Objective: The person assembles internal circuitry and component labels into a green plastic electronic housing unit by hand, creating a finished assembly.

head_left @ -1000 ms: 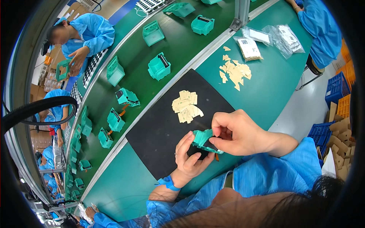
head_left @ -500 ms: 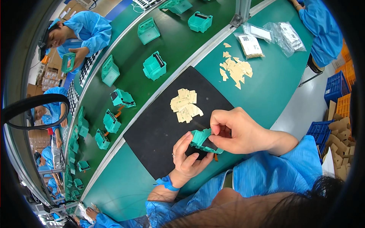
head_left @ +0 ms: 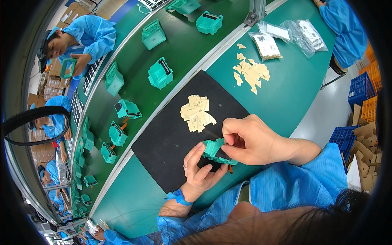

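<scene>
My left hand [head_left: 199, 170] grips a green plastic housing [head_left: 212, 150] from below and its left side, thumb and fingers closed against it. A short orange flat cable [head_left: 231, 169] sticks out from the housing's lower edge. Pinched at the housing's right upper side is my right hand [head_left: 259, 141]. Whatever lies between its thumb and forefinger is hidden. Both hands are over a black mat [head_left: 163, 157]. On that mat, beyond the left hand, lies a loose pile of cream adhesive pieces [head_left: 197, 113].
Several green housings [head_left: 160, 73] stand on the dark green conveyor [head_left: 136, 77] beyond a metal rail. Pale cut pieces [head_left: 254, 73] and clear plastic bags [head_left: 267, 45] lie on the table to the right. A co-worker [head_left: 87, 36] across the conveyor holds a green frame [head_left: 67, 68].
The housings on the conveyor have shifted toward the lower left. The co-worker's green frame has turned and moved slightly left. My hands keep nearly the same pose around the housing.
</scene>
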### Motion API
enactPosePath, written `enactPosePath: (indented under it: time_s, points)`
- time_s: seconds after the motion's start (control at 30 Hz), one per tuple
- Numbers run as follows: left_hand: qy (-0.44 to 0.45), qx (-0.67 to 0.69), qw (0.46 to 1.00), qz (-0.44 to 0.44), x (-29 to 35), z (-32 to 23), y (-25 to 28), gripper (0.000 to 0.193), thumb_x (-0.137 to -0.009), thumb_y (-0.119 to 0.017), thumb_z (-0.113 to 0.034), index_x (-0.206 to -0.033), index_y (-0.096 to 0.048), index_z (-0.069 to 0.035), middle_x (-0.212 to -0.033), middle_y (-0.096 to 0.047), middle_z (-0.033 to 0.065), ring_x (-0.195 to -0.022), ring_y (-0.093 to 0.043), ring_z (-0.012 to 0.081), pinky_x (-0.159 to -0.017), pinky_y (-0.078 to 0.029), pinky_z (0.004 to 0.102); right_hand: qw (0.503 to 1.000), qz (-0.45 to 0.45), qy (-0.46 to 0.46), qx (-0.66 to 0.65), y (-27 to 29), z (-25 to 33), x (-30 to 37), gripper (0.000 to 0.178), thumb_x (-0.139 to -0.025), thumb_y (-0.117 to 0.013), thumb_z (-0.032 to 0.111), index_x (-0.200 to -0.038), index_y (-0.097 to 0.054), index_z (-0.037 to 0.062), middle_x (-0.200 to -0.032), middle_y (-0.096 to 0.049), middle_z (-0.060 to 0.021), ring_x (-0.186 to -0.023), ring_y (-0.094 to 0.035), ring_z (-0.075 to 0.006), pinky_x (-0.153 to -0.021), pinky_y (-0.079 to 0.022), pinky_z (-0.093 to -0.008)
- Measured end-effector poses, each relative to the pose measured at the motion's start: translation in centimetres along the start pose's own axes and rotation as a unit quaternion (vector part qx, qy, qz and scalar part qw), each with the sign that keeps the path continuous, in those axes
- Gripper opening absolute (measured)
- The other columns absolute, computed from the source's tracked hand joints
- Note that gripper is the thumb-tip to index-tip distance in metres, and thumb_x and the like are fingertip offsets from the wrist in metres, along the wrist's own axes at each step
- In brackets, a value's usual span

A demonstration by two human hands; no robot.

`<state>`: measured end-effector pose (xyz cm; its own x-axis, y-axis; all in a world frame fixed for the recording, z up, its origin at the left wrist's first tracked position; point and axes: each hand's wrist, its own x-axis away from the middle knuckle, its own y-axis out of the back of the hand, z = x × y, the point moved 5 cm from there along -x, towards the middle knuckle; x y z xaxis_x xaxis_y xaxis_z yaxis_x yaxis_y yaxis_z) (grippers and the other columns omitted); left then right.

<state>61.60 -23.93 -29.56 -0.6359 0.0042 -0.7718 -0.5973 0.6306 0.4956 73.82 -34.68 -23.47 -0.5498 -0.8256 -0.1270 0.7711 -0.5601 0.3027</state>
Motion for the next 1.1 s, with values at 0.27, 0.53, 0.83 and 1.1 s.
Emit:
enactPosePath:
  time_s: [0.27, 0.53, 0.83, 1.1]
  points:
    - [-0.005, -0.006, 1.0, -0.001, -0.1, 0.1, -0.1, 0.07, -0.057, -0.08, -0.01, -0.11, -0.035, -0.014, -0.114, -0.048, 0.0217, -0.099, -0.054, 0.0361, -0.077, -0.052, 0.0385, 1.0, 0.01, -0.003, 0.012, 0.0, -0.1, -0.1, 0.017, -0.069, -0.061, 0.004, -0.067, -0.043, 0.0031, -0.051, -0.049, -0.0101, -0.046, -0.053, -0.028, -0.043, -0.038, -0.0337]
    - [0.012, 0.018, 0.999, 0.039, 0.2, 0.3, -0.5, 0.077, -0.057, -0.079, -0.004, -0.114, -0.029, -0.015, -0.123, -0.036, 0.0215, -0.112, -0.045, 0.0378, -0.086, -0.047, 0.0432, 0.988, -0.019, 0.076, 0.13, -0.6, 0.0, 0.4, 0.016, -0.073, -0.06, 0.009, -0.075, -0.045, 0.0037, -0.058, -0.052, -0.0095, -0.053, -0.056, -0.0281, -0.045, -0.043, -0.0372]
    - [-0.038, 0.015, 0.998, -0.041, 0.3, 0.0, 0.1, 0.072, -0.059, -0.079, -0.009, -0.116, -0.038, -0.017, -0.112, -0.042, 0.0181, -0.101, -0.05, 0.0336, -0.082, -0.05, 0.042, 0.949, -0.073, 0.121, 0.281, -1.0, -0.8, 0.9, 0.051, -0.073, -0.065, 0.041, -0.104, -0.049, 0.0036, -0.082, -0.054, -0.0135, -0.064, -0.055, -0.0301, -0.061, -0.047, -0.0397]
    - [-0.033, -0.025, 0.999, 0.027, -0.1, -0.2, -0.4, 0.059, -0.058, -0.08, -0.005, -0.109, -0.05, -0.011, -0.114, -0.041, 0.0172, -0.106, -0.052, 0.0375, -0.091, -0.045, 0.0462, 0.989, 0.123, 0.0, 0.082, -2.7, -4.6, 0.9, 0.076, -0.069, -0.071, 0.041, -0.123, -0.037, -0.0006, -0.096, -0.059, -0.0208, -0.088, -0.058, -0.0384, -0.073, -0.047, -0.0405]
